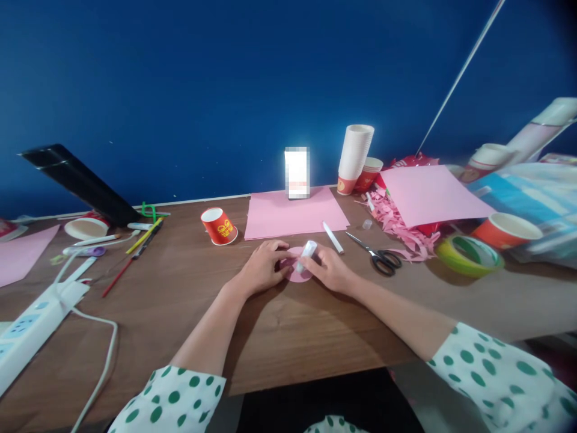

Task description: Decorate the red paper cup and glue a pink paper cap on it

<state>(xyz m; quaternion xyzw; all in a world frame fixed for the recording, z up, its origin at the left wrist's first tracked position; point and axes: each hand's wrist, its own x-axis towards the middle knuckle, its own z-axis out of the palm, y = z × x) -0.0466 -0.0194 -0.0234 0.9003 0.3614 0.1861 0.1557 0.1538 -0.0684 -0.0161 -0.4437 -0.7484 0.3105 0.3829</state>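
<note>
A round piece of pink paper (301, 276) lies on the table in front of me. My left hand (265, 264) is at its left side, fingers bent and pressed together on the paper's edge. From the right, my right hand (332, 269) grips a short, thick white glue stick (307, 255) between thumb and fingers, tilted over the circle. Whether its lower end touches the paper is hidden by the fingers. A white pen (332, 237) lies just beyond my right hand. Black-handled scissors (381, 258) rest to its right.
Pink sheets (288, 219) lie beyond my hands, under a bright blurred-out screen (297, 173). A red paper cup (219, 227) stands left; stacked cups (356, 157) stand behind. Green tape (469, 255) and shredded pink paper (396, 225) are right, a power strip (40, 325) left.
</note>
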